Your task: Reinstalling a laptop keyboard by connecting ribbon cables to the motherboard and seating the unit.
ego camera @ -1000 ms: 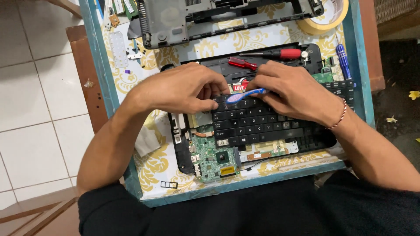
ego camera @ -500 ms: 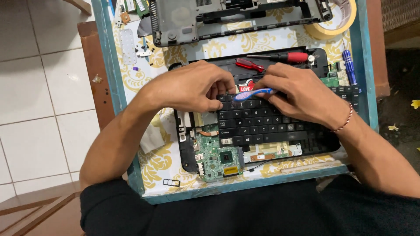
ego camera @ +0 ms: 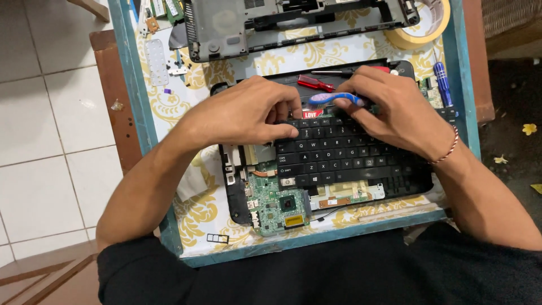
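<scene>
In the centre of the frame, the left hand [ego camera: 243, 116] is pressing flat on the upper left corner of the keyboard [ego camera: 350, 155], fingers spread and closed on nothing. The right hand [ego camera: 403, 110] is pinching a blue brush [ego camera: 333, 99] in a narrow grip, its head lying just above the top key row. The keyboard is lying loose over the laptop base [ego camera: 237, 186], with the green board [ego camera: 276, 206] showing at lower left. A red screwdriver [ego camera: 316, 83] is resting just behind the hands, a blue screwdriver [ego camera: 442, 83] at the right, and a tape roll [ego camera: 423, 28] at the upper right of the tabletop [ego camera: 169, 107]. Doing this well probably means holding the keyboard steady while brushing lightly along the row, away from the exposed board.
</scene>
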